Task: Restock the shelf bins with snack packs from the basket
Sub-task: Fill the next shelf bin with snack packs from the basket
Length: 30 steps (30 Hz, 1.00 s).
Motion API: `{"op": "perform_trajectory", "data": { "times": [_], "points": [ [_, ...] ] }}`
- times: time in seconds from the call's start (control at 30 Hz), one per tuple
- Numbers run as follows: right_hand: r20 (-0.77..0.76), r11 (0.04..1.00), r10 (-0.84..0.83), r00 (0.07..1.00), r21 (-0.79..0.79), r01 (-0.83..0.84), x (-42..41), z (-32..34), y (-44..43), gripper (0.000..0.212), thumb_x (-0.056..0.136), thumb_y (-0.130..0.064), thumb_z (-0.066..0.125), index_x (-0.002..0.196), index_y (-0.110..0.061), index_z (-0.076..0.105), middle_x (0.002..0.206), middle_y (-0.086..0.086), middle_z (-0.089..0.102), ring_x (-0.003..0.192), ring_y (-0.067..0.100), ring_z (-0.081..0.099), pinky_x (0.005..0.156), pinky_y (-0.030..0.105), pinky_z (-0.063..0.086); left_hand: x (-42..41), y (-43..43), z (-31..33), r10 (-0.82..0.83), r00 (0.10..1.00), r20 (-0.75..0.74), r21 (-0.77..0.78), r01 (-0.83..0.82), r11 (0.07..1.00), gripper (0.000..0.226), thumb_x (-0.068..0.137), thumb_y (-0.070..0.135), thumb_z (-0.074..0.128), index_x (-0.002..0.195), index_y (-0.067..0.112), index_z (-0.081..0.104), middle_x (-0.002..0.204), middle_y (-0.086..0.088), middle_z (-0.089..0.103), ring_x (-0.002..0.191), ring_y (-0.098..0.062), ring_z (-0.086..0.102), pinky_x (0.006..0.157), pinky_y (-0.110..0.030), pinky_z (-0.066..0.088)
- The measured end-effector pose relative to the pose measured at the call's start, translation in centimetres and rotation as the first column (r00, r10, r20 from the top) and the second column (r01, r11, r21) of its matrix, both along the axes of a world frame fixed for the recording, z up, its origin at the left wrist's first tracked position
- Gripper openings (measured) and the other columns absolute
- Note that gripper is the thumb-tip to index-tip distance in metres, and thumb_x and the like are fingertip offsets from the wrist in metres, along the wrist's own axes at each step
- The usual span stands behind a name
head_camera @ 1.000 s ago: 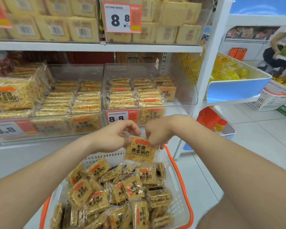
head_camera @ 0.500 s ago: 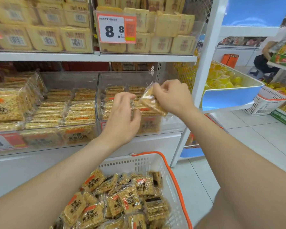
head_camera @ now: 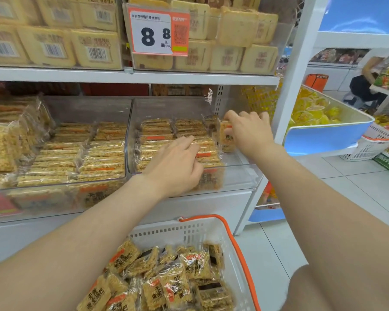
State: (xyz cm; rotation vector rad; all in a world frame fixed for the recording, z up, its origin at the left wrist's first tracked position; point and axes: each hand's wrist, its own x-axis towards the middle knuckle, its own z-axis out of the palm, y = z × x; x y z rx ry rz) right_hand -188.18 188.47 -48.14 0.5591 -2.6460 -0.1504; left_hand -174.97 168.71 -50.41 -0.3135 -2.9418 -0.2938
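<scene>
A single rice-cracker snack pack (head_camera: 226,136) is pinched upright between the thumb and fingers of the right hand (head_camera: 249,131), at about 1 o'clock from the centre of the view, inside the right-hand clear shelf bin (head_camera: 240,176) and just beside the stacked packs (head_camera: 177,133) already lined up there. The pack is seen edge-on to its neighbours, at the right end of the rows; whether its lower edge touches the bin floor cannot be told. The left hand (head_camera: 177,164) is laid palm down over the front rows of the same bin, near the centre of the view, its fingers loosely spread and pressed on the pack tops, with nothing gripped. At 9 o'clock a second clear bin (head_camera: 61,194) is filled with the same packs. At 12 o'clock a price tag (head_camera: 158,32) marked 8.8 is hung before pale square packs on the upper shelf (head_camera: 189,78). At 6 o'clock a white basket with an orange rim (head_camera: 240,254) is seen, with more snack packs (head_camera: 166,281) heaped loosely in it. At 3 o'clock a blue tray (head_camera: 328,135) of yellow items is shown.
</scene>
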Motion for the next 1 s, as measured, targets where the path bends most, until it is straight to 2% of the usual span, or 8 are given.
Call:
{"op": "perform_trajectory", "data": {
  "times": [0.1,0.27,0.37,0.6,0.67,0.77,0.9,1.0],
  "points": [
    [0.103,0.997,0.051,0.993,0.05,-0.056,-1.1,-1.0,-0.8,0.035,0.107,-0.041,0.054,0.136,-0.022,0.049,0.124,0.014,0.063,0.117,0.039,0.056,0.093,0.05,0.04,-0.3,-0.5,0.1,0.008,0.993,0.114,-0.02,-0.005,1.0,0.072,0.094,0.046,0.017,0.159,0.026,0.039,0.172,-0.008,0.026,0.16,-0.028,0.02,0.124,-0.063,0.024],
    [0.007,0.997,0.016,1.0,0.075,-0.017,-2.1,-1.3,-1.1,0.042,0.103,-0.048,0.057,0.139,-0.027,0.054,0.133,0.018,0.055,0.128,0.042,0.043,0.103,0.052,0.035,-0.8,-0.8,-0.1,0.008,0.991,0.133,-0.03,-0.004,1.0,0.07,0.094,0.05,0.015,0.157,0.03,0.036,0.171,-0.006,0.03,0.159,-0.028,0.023,0.123,-0.066,0.021],
    [0.055,0.991,-0.014,0.998,0.135,0.006,-2.6,-0.9,-1.7,0.045,0.098,-0.053,0.062,0.139,-0.035,0.057,0.138,0.019,0.048,0.133,0.045,0.036,0.105,0.054,0.033,-0.8,-0.7,-0.3,0.005,0.993,0.121,-0.037,-0.001,0.999,0.067,0.095,0.049,0.015,0.155,0.029,0.038,0.167,-0.006,0.034,0.157,-0.028,0.023,0.124,-0.067,0.014],
    [0.179,0.993,0.019,0.984,0.109,-0.039,-2.1,-0.5,-1.8,0.058,0.088,-0.036,0.082,0.139,-0.023,0.058,0.123,0.016,0.06,0.116,0.039,0.056,0.093,0.046,0.051,-0.9,-0.8,-0.5,-0.003,0.989,0.148,-0.01,0.005,1.0,0.06,0.101,0.047,0.019,0.157,0.031,0.034,0.17,-0.005,0.029,0.159,-0.027,0.018,0.125,-0.066,0.015],
    [0.163,0.991,-0.027,0.986,0.137,0.004,-2.1,-0.5,-1.4,0.061,0.08,-0.034,0.087,0.131,-0.016,0.058,0.116,0.014,0.063,0.111,0.037,0.058,0.085,0.043,0.052,-1.0,-0.9,-0.5,-0.003,0.989,0.149,-0.008,0.005,1.0,0.058,0.102,0.046,0.02,0.156,0.031,0.035,0.169,-0.005,0.029,0.159,-0.027,0.019,0.125,-0.066,0.016],
    [0.148,0.985,-0.053,0.987,0.168,0.028,-1.8,-0.5,-1.6,0.043,0.077,-0.022,0.089,0.109,-0.011,0.062,0.104,0.013,0.063,0.101,0.036,0.061,0.078,0.042,0.054,-1.0,-0.8,-0.6,-0.009,0.989,0.147,0.009,0.007,1.0,0.057,0.102,0.044,0.02,0.154,0.03,0.036,0.167,-0.005,0.032,0.158,-0.028,0.02,0.124,-0.067,0.018],
    [0.044,0.969,-0.027,0.999,0.246,0.015,-1.7,-0.4,-2.2,0.029,0.08,-0.009,0.086,0.103,-0.009,0.069,0.109,0.014,0.061,0.108,0.036,0.055,0.082,0.043,0.05,-1.0,-0.9,-0.5,-0.015,0.988,0.153,0.015,0.013,1.0,0.062,0.098,0.046,0.018,0.157,0.031,0.034,0.169,-0.003,0.029,0.159,-0.027,0.019,0.124,-0.067,0.017],
    [-0.019,0.961,-0.085,0.996,0.262,0.087,-1.4,0.2,-2.6,0.03,0.077,-0.019,0.09,0.093,-0.014,0.065,0.107,0.013,0.061,0.107,0.036,0.059,0.088,0.042,0.048,-1.1,-0.9,-0.6,-0.011,0.989,0.15,0.013,0.01,1.0,0.062,0.098,0.047,0.017,0.156,0.034,0.033,0.169,0.0,0.03,0.158,-0.026,0.02,0.124,-0.068,0.014]
  ]
}}
